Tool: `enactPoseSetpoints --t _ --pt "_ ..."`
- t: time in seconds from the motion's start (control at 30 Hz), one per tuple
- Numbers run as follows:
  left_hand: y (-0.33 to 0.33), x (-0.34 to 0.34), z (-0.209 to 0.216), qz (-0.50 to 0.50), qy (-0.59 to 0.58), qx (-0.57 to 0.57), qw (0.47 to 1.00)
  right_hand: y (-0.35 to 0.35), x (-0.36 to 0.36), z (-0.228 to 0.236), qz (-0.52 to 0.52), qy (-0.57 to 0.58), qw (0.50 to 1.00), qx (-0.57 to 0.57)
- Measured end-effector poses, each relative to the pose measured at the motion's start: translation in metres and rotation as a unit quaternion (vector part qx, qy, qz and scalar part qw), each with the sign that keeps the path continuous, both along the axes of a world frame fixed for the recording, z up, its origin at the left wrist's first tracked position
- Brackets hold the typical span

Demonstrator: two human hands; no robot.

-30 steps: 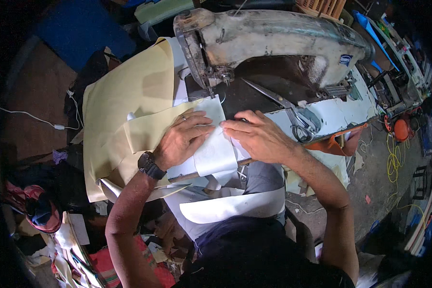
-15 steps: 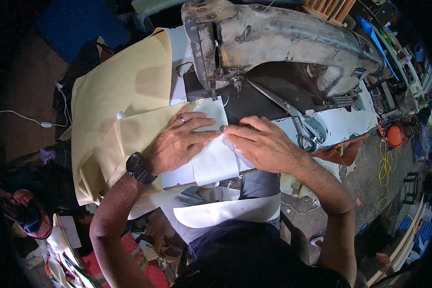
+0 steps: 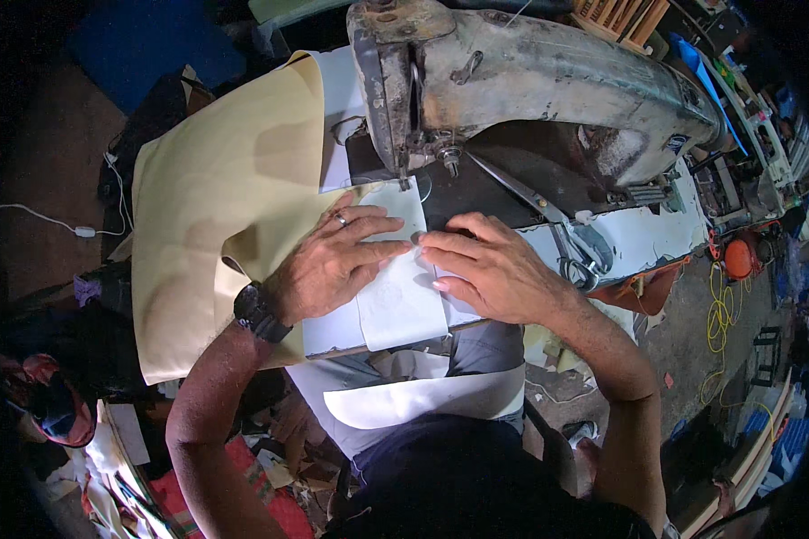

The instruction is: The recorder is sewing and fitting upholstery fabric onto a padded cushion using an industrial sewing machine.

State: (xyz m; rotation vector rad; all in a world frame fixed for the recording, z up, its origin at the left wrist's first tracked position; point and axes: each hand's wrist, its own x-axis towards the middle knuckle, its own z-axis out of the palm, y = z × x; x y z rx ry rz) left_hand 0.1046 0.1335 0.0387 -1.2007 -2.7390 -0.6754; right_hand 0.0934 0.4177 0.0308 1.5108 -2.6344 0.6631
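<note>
Under the needle end of a worn sewing machine lies a white strip of sheet material. My left hand rests flat on its left side, fingers stretched to the right and apart. At the strip's right edge, the fingertips of my right hand press down close to my left fingertips, its thumb standing apart. A large cream sheet spreads beneath and beyond my left hand, one edge curled up near my wrist. The strip's top end reaches the presser foot.
Metal scissors lie slantwise on the machine bed, right of the needle. A curved white piece rests across my lap. An orange-brown piece hangs at the table's right edge. Yellow cord and scraps litter the floor.
The cream sheet's folded part beside my left wrist has shifted and now curls up in a small loop. My right thumb has come into view, apart from the fingers.
</note>
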Motion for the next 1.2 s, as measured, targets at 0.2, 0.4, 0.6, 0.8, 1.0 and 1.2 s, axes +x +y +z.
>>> enactPoseSetpoints --t 0.2,0.4,0.6,0.8,1.0,1.2 --pt "-0.001 -0.006 -0.001 0.005 -0.01 -0.003 1.0 -0.002 -0.003 -0.002 -0.008 0.016 1.0 0.006" --pt "-0.001 -0.015 -0.006 0.015 0.025 0.022 0.999 -0.006 -0.007 -0.002 -0.019 0.013 0.999 0.022" --pt "-0.006 -0.027 -0.008 0.014 0.033 0.02 0.999 -0.01 -0.016 -0.006 -0.02 0.068 0.997 0.0" --pt "-0.01 -0.043 -0.01 0.011 0.015 0.016 1.0 -0.016 -0.022 -0.002 -0.053 0.062 0.997 0.013" --pt "-0.022 -0.042 -0.012 0.018 0.035 0.014 0.999 0.031 -0.013 0.021 -0.129 0.11 0.985 -0.04" --pt "-0.015 -0.055 -0.011 -0.006 0.003 0.022 1.0 0.181 -0.014 -0.013 -0.423 0.234 0.872 -0.081"
